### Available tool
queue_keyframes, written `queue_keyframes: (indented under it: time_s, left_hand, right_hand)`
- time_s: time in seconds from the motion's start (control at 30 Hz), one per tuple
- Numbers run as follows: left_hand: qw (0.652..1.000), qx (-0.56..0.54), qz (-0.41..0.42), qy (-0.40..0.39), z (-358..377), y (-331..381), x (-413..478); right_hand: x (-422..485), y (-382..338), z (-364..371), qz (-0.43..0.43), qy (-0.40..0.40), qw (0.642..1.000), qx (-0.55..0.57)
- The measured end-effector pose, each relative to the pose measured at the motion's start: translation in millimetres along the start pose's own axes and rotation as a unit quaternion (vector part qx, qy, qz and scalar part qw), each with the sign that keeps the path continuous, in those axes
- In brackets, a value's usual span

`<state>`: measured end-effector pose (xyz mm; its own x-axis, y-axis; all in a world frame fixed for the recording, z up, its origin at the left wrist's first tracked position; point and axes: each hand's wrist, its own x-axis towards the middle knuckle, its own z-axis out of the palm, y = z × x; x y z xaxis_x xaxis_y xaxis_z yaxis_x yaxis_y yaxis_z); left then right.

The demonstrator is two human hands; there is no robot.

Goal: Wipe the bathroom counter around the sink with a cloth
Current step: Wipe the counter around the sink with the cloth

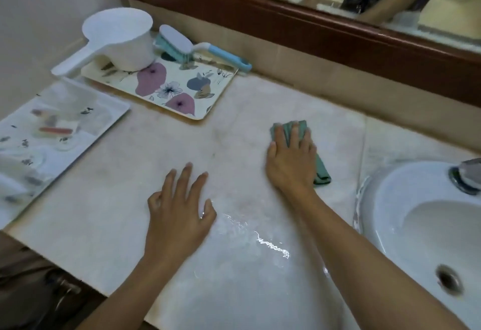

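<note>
Left of the sink (395, 173), the right hand (290, 158) lies flat, fingers straight, pressing the green cloth (322, 172) onto the table (130, 173), likely to scrub. The left hand (179, 212), splayed and empty, braces further left. Beyond it, a flowered tray (182, 95) carries a white scoop (122, 41) and a brush (177, 43), seemingly parked clear of the wiping.
</note>
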<state>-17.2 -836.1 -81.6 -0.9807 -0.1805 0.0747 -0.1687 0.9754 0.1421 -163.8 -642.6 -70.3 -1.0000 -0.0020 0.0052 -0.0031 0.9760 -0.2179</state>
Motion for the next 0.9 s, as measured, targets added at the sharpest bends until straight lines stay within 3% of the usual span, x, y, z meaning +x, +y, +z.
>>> queue_keyframes:
  time_s: [0.1,0.17,0.23,0.3,0.37,0.43,0.5,0.57,0.63,0.67,0.7,0.77,0.83,0.9]
  left_hand:
    - [1.0,-0.005,-0.002,0.0,-2.1,0.1,0.9]
    - [1.0,-0.008,-0.002,-0.001,-2.6,0.9,0.5]
    - [1.0,-0.005,-0.003,0.005,-2.9,2.1,-1.0]
    - [1.0,-0.001,-0.004,0.009,-3.4,2.7,-1.4]
    - [1.0,-0.004,-0.007,0.006,-2.9,3.1,-1.5]
    - [1.0,-0.008,-0.009,0.007,-3.0,2.7,-0.9]
    - [1.0,-0.012,-0.01,0.006,-4.1,2.1,0.0]
    - [1.0,-0.014,-0.01,-0.001,-3.4,0.2,-0.1]
    - [1.0,-0.01,-0.008,-0.007,-2.4,-1.3,-0.4]
    - [1.0,-0.009,-0.007,-0.006,-1.8,-1.6,-0.7]
    - [1.0,-0.009,-0.006,-0.003,-1.1,-1.7,-0.8]
    - [1.0,-0.008,0.001,0.002,-0.4,-1.0,-0.5]
    - [1.0,-0.011,0.007,0.005,-1.3,-0.3,-1.0]
    - [1.0,-0.017,0.006,0.002,-2.4,-1.6,-2.9]
  right_hand:
    - [-90.8,-15.1,2.8,-0.2,-0.032,0.979,0.022]
    - [-132.6,16.4,-8.0,-0.264,-0.063,0.962,0.009]
    - [-112.2,60.7,-21.2,-0.221,-0.06,0.973,-0.036]
    - [-54.4,88.1,-24.8,-0.085,-0.037,0.993,-0.068]
    - [3.5,81.4,-23.1,0.065,-0.017,0.997,-0.027]
    - [20.3,44.2,-15.0,0.11,-0.006,0.994,0.014]
    - [-16.6,3.6,-1.8,0.011,0.003,1.0,0.009]
    - [-101.2,-12.6,3.6,-0.156,-0.006,0.988,-0.009]
    - [-176.6,7.8,-5.2,-0.278,-0.045,0.959,-0.014]
    - [-183.4,28.9,-11.9,-0.294,-0.054,0.954,-0.016]
    - [-170.4,49.4,-17.0,-0.282,-0.052,0.958,-0.028]
    - [-112.7,71.7,-19.6,-0.176,-0.018,0.983,-0.058]
    - [-53.1,61.6,-16.7,-0.027,0.006,0.998,-0.048]
    - [-29.9,24.3,-6.8,0.04,0.008,0.999,-0.02]
